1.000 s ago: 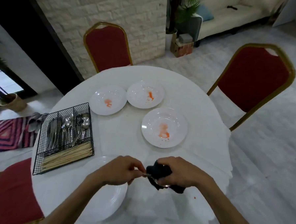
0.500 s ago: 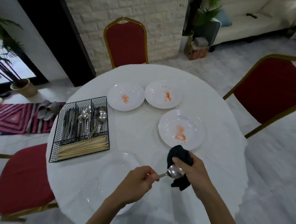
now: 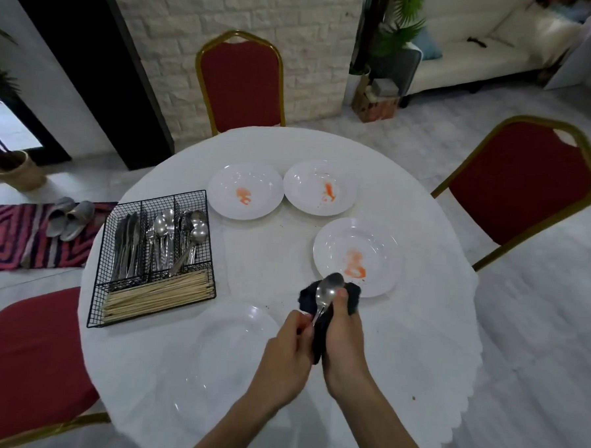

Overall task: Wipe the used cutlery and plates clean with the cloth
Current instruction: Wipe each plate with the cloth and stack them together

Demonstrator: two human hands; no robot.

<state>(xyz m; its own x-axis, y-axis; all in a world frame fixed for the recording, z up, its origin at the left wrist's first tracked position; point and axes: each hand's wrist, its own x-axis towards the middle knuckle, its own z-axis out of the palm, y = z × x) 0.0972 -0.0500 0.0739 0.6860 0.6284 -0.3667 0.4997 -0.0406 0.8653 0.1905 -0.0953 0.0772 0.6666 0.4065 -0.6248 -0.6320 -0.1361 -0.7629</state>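
Fingers [image 3: 298,322] of the left hand [image 3: 289,350] are pinching the handle of a shiny steel spoon [image 3: 328,289], its bowl pointing away, above the white table [image 3: 268,256]. The right hand [image 3: 344,343] is clamping a bunched black cloth [image 3: 353,295] under the spoon, thumb pressing beside the bowl, just in front of a red-smeared white plate [image 3: 382,242].

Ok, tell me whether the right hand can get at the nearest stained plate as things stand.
Probably yes. The nearest stained plate lies just beyond the right hand with nothing between, though that hand holds the cloth against the spoon that the left hand pinches.
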